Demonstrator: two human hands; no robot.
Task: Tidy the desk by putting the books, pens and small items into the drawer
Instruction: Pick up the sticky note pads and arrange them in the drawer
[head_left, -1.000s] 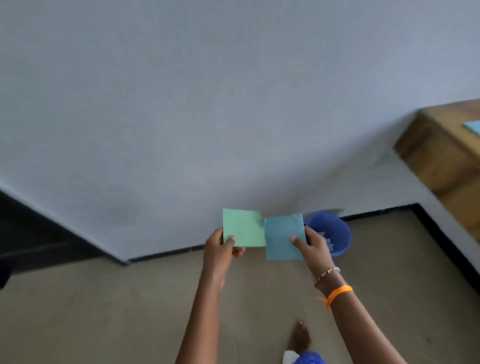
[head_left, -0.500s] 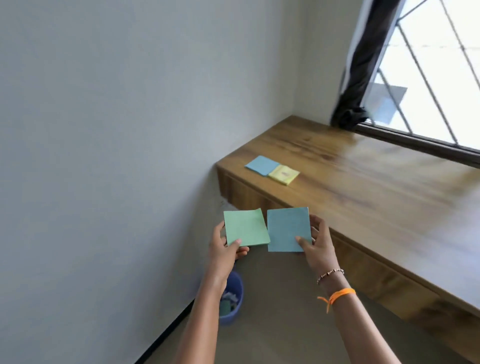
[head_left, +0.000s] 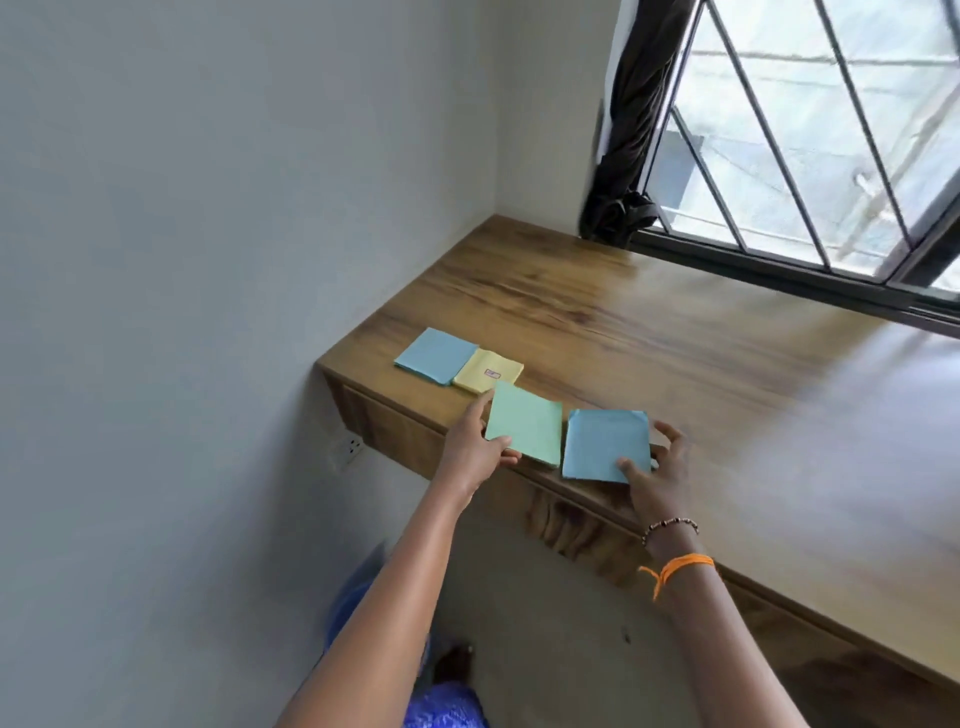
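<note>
Head camera looks down at two arms reaching out to a wooden desk (head_left: 649, 332) under a window (head_left: 810, 130). The left hand (head_left: 475, 449) holds a green pad (head_left: 525, 430) by its near left edge, thumb on top and fingers curled under it. The right hand (head_left: 657, 473) holds a blue pad (head_left: 605, 444) at its near right corner, thumb on top and fingers spread behind the far edge. Both pads are over the front edge of the desk, side by side and close but not touching (I cannot tell if they sit on the wood or are just above it). Farther back, near the desk's left end, a second blue pad (head_left: 435, 356) lies flat, with a yellow pad (head_left: 488, 370) touching its right side. The green pad's far corner is just beside the yellow one. The right wrist has a bead bracelet (head_left: 670, 526) and an orange band (head_left: 680, 565). A dark curtain (head_left: 631, 119) hangs at the window's left side. A wall socket (head_left: 349, 448) sits under the desk's left end.
</note>
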